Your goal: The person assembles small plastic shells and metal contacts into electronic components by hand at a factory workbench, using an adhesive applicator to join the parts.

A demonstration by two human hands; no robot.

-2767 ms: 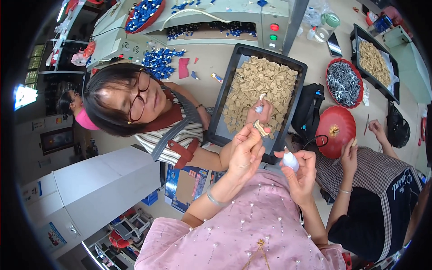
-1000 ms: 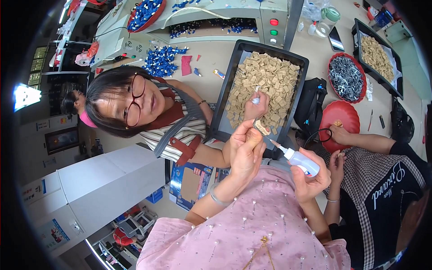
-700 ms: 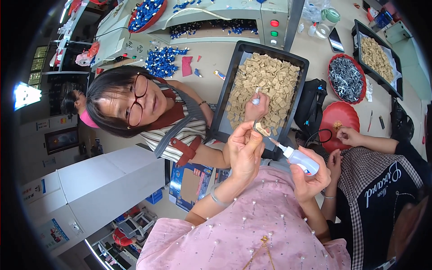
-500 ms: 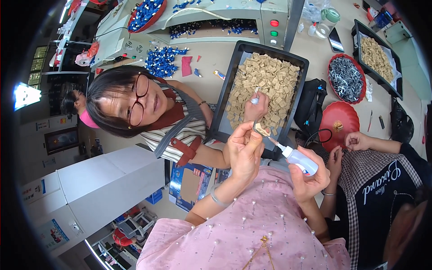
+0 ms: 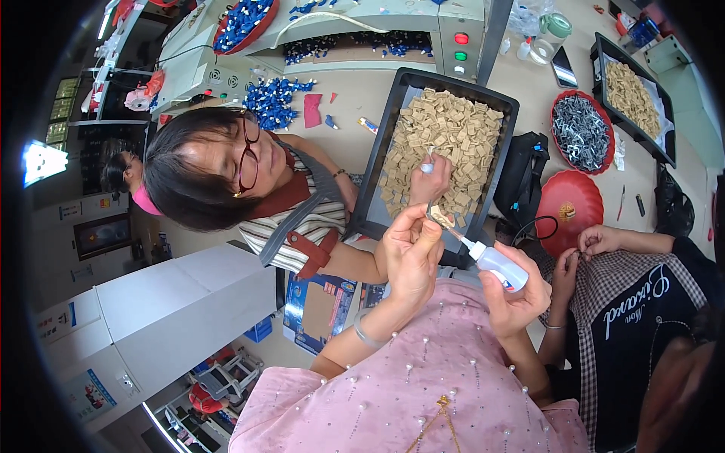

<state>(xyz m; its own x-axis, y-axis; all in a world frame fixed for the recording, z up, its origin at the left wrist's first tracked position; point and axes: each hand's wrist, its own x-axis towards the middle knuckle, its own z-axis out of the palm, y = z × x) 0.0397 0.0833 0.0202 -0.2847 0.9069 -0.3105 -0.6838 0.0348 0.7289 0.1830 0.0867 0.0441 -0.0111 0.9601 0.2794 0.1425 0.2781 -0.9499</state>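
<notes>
Between the thumb and fingertips of my left hand [image 5: 409, 260] is a small tan piece [image 5: 440, 217] with a thin dark edge. My right hand [image 5: 521, 296] is wrapped around a clear squeeze bottle [image 5: 498, 264] with a white cap and a thin nozzle. The bottle is tilted, its tip at the tan piece; whether any liquid comes out is too small to tell. Just beyond my hands stands a black tray [image 5: 512, 124] heaped with small tan square pieces [image 5: 449, 128]. A co-worker's hand [image 5: 432, 181] reaches over it, holding a small white-tipped object.
A co-worker [image 5: 226, 170] leans in at the left; another person's hands [image 5: 596, 240] work at the right. Near them are a red dish [image 5: 581, 208], a red bowl of grey pieces [image 5: 581, 132] and a second black tray [image 5: 668, 147]. Blue pieces [image 5: 272, 104] lie by the machine [image 5: 362, 57].
My right hand and the bottle have shifted slightly left, bringing the nozzle closer to the piece. The left co-worker's head has tipped downward. The right co-worker's hands have come closer together.
</notes>
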